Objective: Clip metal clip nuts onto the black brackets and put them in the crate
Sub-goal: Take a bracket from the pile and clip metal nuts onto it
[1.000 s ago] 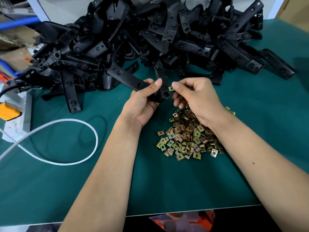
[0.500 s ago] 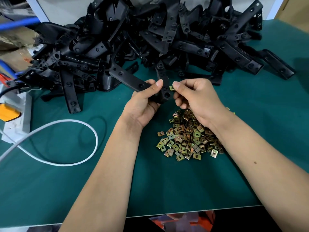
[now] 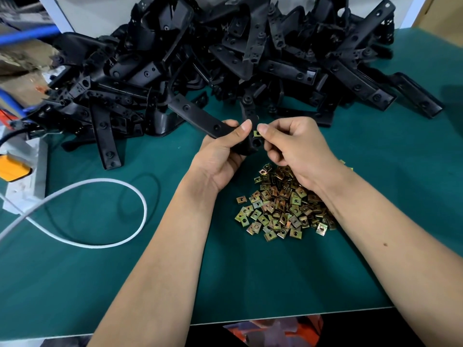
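Note:
My left hand [image 3: 225,154] grips a black bracket [image 3: 198,116] above the green table, its long arm pointing up and left. My right hand [image 3: 293,146] pinches a small brass-coloured clip nut [image 3: 257,133] between thumb and forefinger, right at the bracket's near end beside a hole. A heap of loose clip nuts [image 3: 280,209] lies on the mat under my right wrist. A big pile of black brackets [image 3: 225,58] fills the back of the table. No crate is in view.
A white cable [image 3: 105,211] loops across the left of the green mat [image 3: 250,276]. A white power strip [image 3: 25,176] with an orange plug lies at the left edge. The table's front edge runs along the bottom.
Both hands have shifted up a little with the bracket and the nut. The nut stays at the bracket's end.

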{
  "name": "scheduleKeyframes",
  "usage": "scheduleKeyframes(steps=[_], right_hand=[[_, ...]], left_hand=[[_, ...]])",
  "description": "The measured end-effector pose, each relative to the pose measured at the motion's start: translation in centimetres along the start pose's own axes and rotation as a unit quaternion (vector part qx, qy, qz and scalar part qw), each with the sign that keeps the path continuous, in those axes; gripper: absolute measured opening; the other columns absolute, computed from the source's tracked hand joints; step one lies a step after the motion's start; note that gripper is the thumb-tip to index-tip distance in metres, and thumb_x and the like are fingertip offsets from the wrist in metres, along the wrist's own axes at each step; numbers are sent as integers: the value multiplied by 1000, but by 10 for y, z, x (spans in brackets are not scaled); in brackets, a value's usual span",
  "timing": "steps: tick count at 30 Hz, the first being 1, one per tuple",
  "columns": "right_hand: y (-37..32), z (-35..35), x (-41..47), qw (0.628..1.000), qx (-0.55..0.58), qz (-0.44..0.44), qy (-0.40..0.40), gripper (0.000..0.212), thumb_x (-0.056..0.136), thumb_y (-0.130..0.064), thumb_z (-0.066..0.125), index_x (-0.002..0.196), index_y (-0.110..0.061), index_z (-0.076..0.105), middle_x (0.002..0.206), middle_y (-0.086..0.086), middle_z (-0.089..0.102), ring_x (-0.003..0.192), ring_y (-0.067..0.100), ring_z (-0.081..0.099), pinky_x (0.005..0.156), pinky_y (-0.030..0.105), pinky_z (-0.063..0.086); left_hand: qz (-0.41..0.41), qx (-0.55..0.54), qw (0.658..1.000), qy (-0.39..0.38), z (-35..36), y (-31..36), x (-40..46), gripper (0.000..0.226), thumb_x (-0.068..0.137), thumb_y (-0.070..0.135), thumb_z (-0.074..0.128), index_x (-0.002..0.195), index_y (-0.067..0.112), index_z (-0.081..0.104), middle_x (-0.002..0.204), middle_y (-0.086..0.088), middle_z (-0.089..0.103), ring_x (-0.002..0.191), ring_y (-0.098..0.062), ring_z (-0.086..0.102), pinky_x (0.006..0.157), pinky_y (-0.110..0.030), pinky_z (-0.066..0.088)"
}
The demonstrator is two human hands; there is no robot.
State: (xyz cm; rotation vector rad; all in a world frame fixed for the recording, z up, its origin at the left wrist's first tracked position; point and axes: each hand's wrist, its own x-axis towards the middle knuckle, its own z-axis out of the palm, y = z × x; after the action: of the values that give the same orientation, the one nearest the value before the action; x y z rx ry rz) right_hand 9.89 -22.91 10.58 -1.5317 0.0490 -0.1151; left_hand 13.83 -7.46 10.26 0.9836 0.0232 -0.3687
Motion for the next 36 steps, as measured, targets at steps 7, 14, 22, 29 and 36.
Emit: scheduleKeyframes(steps=[7, 14, 22, 29, 36], right_hand=[[0, -1, 0, 1000, 20, -8, -15, 34, 102, -20, 65, 69, -12, 61, 55, 0, 49, 42, 11, 32, 40, 21, 24], [-9, -15, 3, 989, -140, -41, -12, 27, 102, -29, 66, 85, -10, 74, 61, -3, 63, 45, 9, 46, 45, 20, 37], [-10, -12, -2, 829, -497, -135, -216, 22, 73, -49, 88, 82, -33, 75, 81, -13, 64, 75, 2, 58, 67, 26, 45], [-6, -10, 0, 818, -520, -166, -183, 21, 95, -40, 71, 89, -20, 74, 89, -7, 63, 82, 9, 57, 79, 34, 46], [-1, -10, 1, 964, -234, -119, -38, 13, 105, -18, 58, 102, -16, 71, 72, -4, 69, 60, 6, 57, 61, 19, 49]], left_hand=[[18, 20, 1000, 12, 6, -6, 1, 20, 89, 11, 76, 86, 17, 57, 76, 1, 70, 68, -12, 70, 62, -26, 57], [75, 67, 994, 37, 7, -3, 5, 31, 84, 0, 79, 91, 16, 54, 74, -1, 66, 68, -16, 69, 64, -31, 58], [74, -57, 990, 102, -16, 16, 9, 33, 86, 4, 77, 72, 23, 53, 80, 1, 65, 74, -18, 67, 61, -27, 55], [67, -10, 996, 55, -17, 11, 6, 35, 86, 4, 77, 64, 21, 56, 74, 1, 64, 70, -15, 69, 64, -30, 57], [55, -35, 997, 48, -14, 9, 4, 22, 85, 10, 80, 93, 13, 59, 81, -2, 67, 72, -18, 71, 64, -29, 57]])
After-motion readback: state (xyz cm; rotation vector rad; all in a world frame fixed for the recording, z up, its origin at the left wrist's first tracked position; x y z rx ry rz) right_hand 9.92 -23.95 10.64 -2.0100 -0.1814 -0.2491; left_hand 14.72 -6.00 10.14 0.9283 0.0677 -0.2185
